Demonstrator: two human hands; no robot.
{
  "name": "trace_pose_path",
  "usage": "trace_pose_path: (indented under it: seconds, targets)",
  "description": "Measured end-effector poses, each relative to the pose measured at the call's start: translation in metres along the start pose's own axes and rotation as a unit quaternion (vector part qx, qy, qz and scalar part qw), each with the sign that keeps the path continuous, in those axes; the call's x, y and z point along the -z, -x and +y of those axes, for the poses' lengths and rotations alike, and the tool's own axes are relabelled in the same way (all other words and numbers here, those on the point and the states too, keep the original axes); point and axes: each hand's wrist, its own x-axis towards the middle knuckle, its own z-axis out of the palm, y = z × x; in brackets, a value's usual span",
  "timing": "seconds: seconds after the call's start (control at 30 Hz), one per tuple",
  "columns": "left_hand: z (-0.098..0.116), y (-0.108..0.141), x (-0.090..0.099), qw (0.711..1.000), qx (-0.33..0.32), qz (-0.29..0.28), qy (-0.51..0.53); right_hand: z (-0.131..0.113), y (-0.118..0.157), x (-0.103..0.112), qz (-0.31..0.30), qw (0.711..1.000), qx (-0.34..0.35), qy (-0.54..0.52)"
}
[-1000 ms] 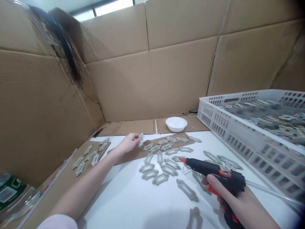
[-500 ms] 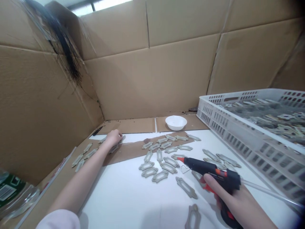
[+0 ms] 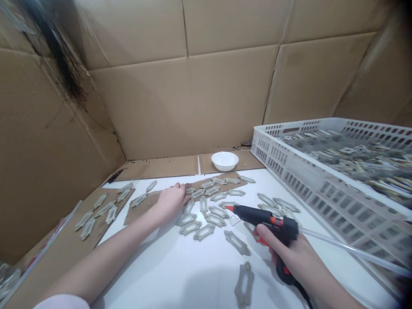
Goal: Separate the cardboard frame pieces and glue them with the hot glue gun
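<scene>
My right hand (image 3: 280,244) is wrapped round the grip of a black and red hot glue gun (image 3: 267,218), fingers by its red trigger. Its orange nozzle points left over the frame pieces, and a clear glue stick (image 3: 347,249) sticks out of its back. My left hand (image 3: 172,201) rests at the brown cardboard strip (image 3: 141,214), fingers curled down; what they hold, if anything, is hidden. Close to its fingertips lies a small grey openwork frame piece (image 3: 197,194). Several more such pieces are spread over the white table, like the slanted one (image 3: 237,242) below the nozzle.
A white plastic crate (image 3: 289,171) full of similar pieces stands at the right. At the back is a white bowl (image 3: 225,161). Cardboard walls (image 3: 225,98) enclose the table. More pieces lie on a cardboard sheet (image 3: 69,253) at the left. Dark strands (image 3: 64,64) hang upper left.
My left hand has moved right along the cardboard strip, from the left pieces to the middle group. The right hand still holds the glue gun. The view has turned slightly right.
</scene>
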Motion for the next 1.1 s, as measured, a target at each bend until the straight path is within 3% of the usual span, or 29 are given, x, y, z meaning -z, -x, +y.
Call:
trace_pose_path:
  seconds: [0.13, 0.33, 0.6, 0.67, 0.77, 0.8, 0.87, 0.97, 1.1]
  targets:
    - [-0.002, -0.006, -0.012, 1.000, -0.003, 0.026, 0.015, -0.001, 0.001, 0.000, 0.006, 1.000, 0.007, 0.001]
    - [-0.008, -0.009, -0.015, 0.994, -0.011, 0.042, 0.101, -0.002, 0.003, 0.001, -0.010, 1.000, 0.006, 0.018]
    - [-0.008, -0.010, -0.013, 0.957, -0.012, 0.021, 0.288, -0.006, 0.007, 0.005, -0.006, 1.000, 0.014, 0.000]
    - [0.002, -0.003, -0.008, 0.924, -0.006, -0.013, 0.383, -0.003, 0.006, 0.007, -0.014, 0.999, 0.026, 0.023]
    - [0.023, 0.013, 0.000, 0.799, 0.050, -0.076, 0.594, 0.003, 0.004, 0.008, -0.007, 0.997, 0.044, 0.063]
    - [0.031, 0.020, 0.002, 0.767, 0.066, -0.093, 0.631, 0.006, 0.003, 0.007, 0.011, 0.995, 0.063, 0.071]
    - [0.045, 0.035, 0.003, 0.734, 0.078, -0.115, 0.665, 0.009, 0.002, 0.006, 0.041, 0.986, 0.138, 0.078]
    - [0.059, 0.054, -0.003, 0.716, 0.065, -0.117, 0.685, 0.011, 0.000, 0.004, 0.031, 0.952, 0.290, 0.089]
    - [0.068, 0.069, -0.012, 0.705, 0.063, -0.113, 0.697, 0.015, -0.004, 0.001, -0.001, 0.876, 0.469, 0.111]
